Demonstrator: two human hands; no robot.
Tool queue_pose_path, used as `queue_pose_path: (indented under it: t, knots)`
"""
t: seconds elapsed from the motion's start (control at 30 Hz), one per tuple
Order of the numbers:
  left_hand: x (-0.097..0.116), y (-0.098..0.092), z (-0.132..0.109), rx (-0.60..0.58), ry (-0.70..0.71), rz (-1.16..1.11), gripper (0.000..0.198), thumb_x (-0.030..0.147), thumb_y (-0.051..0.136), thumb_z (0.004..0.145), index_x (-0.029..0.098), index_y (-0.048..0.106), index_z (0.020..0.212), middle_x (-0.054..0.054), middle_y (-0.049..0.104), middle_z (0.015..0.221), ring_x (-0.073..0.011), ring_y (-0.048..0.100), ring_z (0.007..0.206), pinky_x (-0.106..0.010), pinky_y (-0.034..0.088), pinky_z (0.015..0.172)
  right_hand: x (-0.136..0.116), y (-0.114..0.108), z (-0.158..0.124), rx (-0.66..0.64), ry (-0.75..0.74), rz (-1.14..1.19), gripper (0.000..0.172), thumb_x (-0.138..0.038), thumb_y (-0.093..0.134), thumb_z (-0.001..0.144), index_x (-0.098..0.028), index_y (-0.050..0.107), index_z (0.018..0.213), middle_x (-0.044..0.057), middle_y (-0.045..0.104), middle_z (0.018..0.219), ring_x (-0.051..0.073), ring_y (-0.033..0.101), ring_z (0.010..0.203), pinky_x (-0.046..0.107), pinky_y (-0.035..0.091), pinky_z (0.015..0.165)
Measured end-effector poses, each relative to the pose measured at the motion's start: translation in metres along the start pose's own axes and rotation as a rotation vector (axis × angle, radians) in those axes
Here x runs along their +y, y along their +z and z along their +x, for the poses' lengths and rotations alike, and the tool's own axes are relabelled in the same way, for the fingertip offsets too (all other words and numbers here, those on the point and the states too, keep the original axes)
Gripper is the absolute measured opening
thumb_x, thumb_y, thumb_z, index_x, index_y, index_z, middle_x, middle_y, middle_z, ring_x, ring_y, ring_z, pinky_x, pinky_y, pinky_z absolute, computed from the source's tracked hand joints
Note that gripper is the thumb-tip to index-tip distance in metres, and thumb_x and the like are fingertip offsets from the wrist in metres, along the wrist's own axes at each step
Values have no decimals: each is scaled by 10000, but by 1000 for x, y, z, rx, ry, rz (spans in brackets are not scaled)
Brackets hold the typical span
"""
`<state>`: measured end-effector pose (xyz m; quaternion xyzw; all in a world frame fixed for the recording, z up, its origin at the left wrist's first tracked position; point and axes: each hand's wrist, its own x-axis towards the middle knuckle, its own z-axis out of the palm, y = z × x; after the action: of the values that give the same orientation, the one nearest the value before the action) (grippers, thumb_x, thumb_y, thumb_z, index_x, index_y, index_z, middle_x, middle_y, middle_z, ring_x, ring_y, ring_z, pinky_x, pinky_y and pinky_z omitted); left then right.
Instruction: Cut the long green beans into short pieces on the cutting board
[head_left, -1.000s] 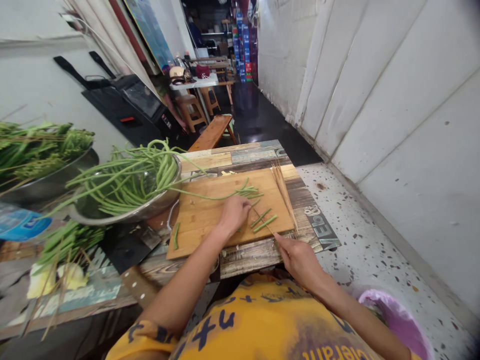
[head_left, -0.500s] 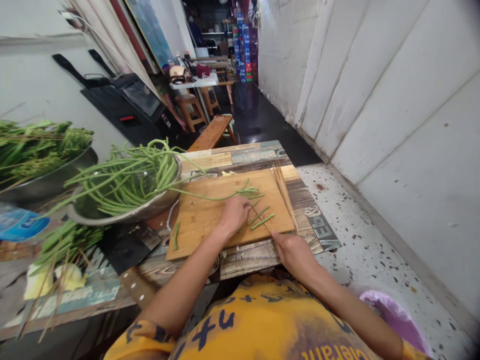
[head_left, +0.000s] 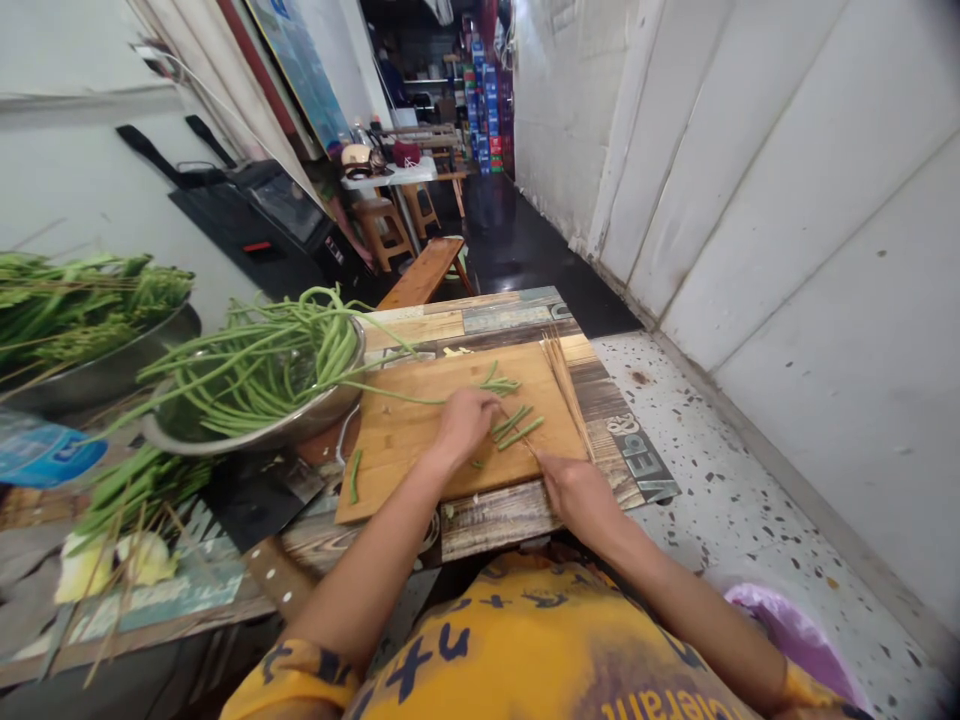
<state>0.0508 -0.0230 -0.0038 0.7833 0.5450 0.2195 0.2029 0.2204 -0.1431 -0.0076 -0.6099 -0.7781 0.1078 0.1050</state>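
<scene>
Caution: over the cutting board [head_left: 409,430], I judge that excess push could slip the skewer [head_left: 530,444] into the left hand [head_left: 466,428]. Left fingers: pinched together at the skewer's far end; other contents I cannot tell. Cut beans [head_left: 513,439]: on the board, between both hands. Right hand [head_left: 581,492]: fingers gripping the skewer, at the board's near edge.

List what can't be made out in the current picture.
Left hand, head view: fingertip grip, hidden by its own fingers.
Thin stick, head view: right end, hidden in the right hand.
Knife handle, head view: end, behind left forearm.
Greens basin, head view: cut by left edge.
</scene>
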Motion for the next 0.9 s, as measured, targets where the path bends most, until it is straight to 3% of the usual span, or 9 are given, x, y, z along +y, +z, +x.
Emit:
queue_pose_path:
  t: [0.27, 0.47, 0.63, 0.9]
  knots:
    - [9, 9, 26, -72, 66, 291, 213, 122, 479, 786, 124, 692, 775, -144, 670, 892, -258, 590, 904, -347, 424, 845, 19, 8, -24, 81, 31, 51, 345, -151, 356, 906, -109, 604, 1142, 108, 718, 867, 188, 670, 778, 239, 470, 685]
    - [10, 4, 23, -113, 68, 288, 214, 116, 487, 767, 145, 698, 751, -115, 689, 834, -232, 606, 860, -319, 428, 822, 22, 12, -23, 115, 19, 94, 342, -161, 363, 907, -116, 610, 1140, 106, 720, 867, 189, 672, 774, 242, 479, 690]
    - [9, -1, 8, -141, 7, 152, 161, 175, 544, 757, 175, 704, 746, -52, 709, 786, -201, 631, 759, -283, 448, 701, 18, 14, -25, 123, -20, 132, 348, -152, 380, 898, -106, 606, 1158, 118, 719, 906, 199, 675, 789, 259, 491, 707]
    - [8, 2, 2, -73, -46, 87, 120, 176, 581, 752, 162, 697, 724, -50, 708, 782, -199, 627, 759, -279, 438, 698, 19, 17, -28, 126, -45, 158, 353, -136, 387, 890, -70, 594, 1169, 142, 714, 931, 206, 678, 833, 264, 507, 730]
